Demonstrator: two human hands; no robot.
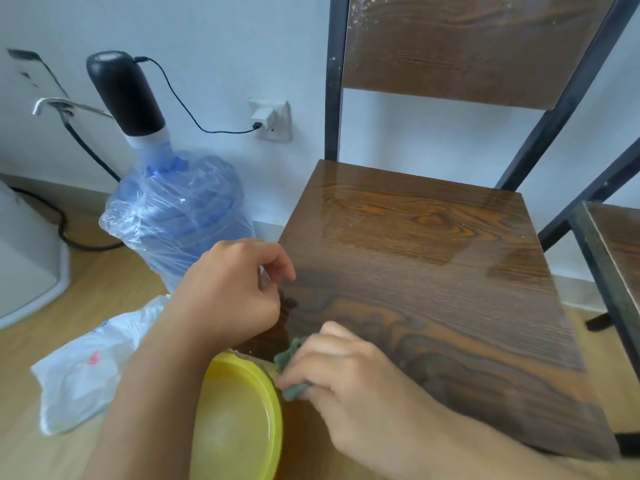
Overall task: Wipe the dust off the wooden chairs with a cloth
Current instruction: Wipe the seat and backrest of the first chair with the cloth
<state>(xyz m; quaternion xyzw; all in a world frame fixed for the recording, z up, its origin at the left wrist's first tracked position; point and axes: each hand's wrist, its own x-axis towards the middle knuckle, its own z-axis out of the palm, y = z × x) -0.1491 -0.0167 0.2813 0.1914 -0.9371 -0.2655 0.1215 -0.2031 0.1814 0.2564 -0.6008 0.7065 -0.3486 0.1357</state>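
Note:
A wooden chair with a dark metal frame stands before me; its glossy brown seat fills the middle and its backrest shows white dust specks at the top. My right hand presses a small green cloth on the seat's left front edge. At that same left edge, my left hand rests with curled fingers and nothing visible in it.
A yellow basin sits on the floor below the seat's left edge. A plastic-wrapped water jug with a black pump stands left, a white plastic bag lies on the floor. A second chair's seat is at the right.

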